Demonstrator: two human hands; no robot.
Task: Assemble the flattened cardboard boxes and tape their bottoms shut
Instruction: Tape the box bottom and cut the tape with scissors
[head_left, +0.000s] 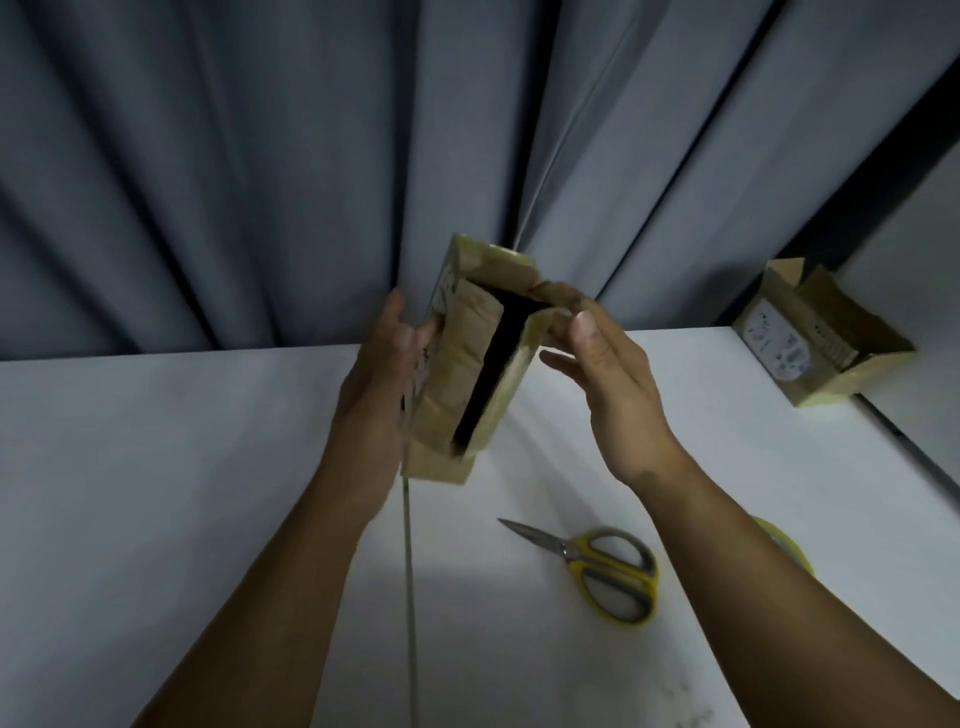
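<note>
A person is holding a half-formed cardboard box (467, 358) in the air above the white counter (208, 467), its dark opening facing the camera. The left grip (382, 358) is clasping the box's left side while the right grip (608, 374) is pinching an end flap (549, 292). Scissors (597, 564) and a second box (815, 338) are lying on the counter.
</note>
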